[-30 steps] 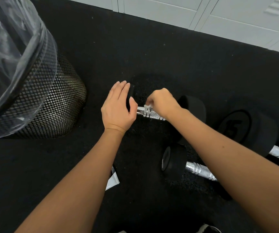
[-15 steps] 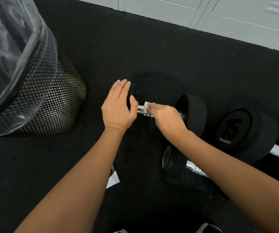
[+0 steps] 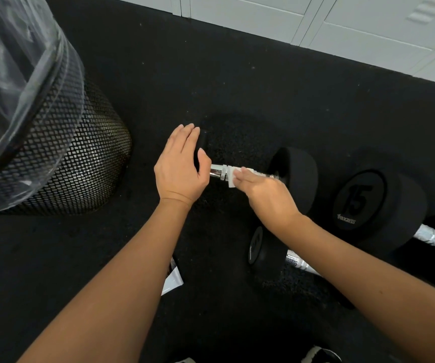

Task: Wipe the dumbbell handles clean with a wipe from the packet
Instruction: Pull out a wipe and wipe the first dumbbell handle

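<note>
Folded white wipe [image 3: 230,178] on chrome handle [image 3: 217,171] of floor-lying black dumbbell [image 3: 296,174].

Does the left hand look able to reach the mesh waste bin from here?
Probably yes: the left hand rests on the dumbbell's black end, and only bare black floor lies between it and the black mesh waste bin.

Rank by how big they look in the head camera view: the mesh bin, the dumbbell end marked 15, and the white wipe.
1. Mesh bin, though it sits nearest the camera.
2. Dumbbell end marked 15.
3. White wipe, mostly hidden under the right hand.
</note>
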Action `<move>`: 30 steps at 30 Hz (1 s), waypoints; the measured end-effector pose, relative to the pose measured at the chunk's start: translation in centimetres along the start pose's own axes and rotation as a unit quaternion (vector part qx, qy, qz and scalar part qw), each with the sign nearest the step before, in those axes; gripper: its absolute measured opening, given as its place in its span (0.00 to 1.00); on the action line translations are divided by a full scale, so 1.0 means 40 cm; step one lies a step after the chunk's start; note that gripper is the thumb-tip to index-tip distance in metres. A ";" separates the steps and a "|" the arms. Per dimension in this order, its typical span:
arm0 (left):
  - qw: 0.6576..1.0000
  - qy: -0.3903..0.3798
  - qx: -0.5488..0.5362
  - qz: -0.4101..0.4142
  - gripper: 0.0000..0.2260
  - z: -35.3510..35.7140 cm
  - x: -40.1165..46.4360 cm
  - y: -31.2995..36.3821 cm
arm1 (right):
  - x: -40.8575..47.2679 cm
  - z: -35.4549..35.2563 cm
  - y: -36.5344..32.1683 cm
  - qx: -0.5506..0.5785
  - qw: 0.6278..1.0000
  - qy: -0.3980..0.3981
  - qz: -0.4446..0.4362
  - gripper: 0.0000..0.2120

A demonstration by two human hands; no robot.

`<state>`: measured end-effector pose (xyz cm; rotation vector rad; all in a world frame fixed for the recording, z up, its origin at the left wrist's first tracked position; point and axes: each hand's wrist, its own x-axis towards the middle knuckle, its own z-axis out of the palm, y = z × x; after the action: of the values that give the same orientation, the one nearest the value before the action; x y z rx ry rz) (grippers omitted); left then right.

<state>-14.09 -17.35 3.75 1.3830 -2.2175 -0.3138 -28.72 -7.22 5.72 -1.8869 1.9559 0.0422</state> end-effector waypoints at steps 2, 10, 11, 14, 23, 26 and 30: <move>1.000 0.001 -0.001 0.002 0.21 0.000 -0.001 -0.001 | 0.006 0.000 0.006 -0.006 0.999 0.015 0.035 0.20; 1.000 0.000 -0.004 -0.003 0.21 -0.004 -0.002 0.004 | 0.000 0.012 -0.003 -0.007 1.000 -0.003 0.010 0.24; 1.000 0.000 -0.004 -0.003 0.21 -0.005 -0.003 0.005 | -0.006 0.011 0.007 0.000 1.000 0.000 0.009 0.24; 1.000 0.002 -0.005 -0.003 0.20 -0.004 -0.001 0.003 | 0.011 0.001 -0.001 -0.008 0.999 0.019 0.026 0.20; 1.000 -0.004 -0.005 -0.005 0.21 -0.003 -0.002 0.003 | 0.006 -0.007 -0.011 -0.034 0.998 0.008 -0.048 0.21; 1.000 -0.006 -0.004 -0.005 0.21 -0.003 0.001 0.002 | 0.017 -0.002 0.006 -0.019 1.000 0.013 0.000 0.20; 1.000 -0.011 0.000 -0.006 0.21 -0.004 -0.001 0.003 | 0.055 -0.009 -0.050 -0.043 0.999 -0.004 -0.015 0.21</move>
<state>-14.10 -17.26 3.93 1.3990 -2.2271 -0.3355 -26.86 -9.57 5.89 -1.9667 1.9488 0.1279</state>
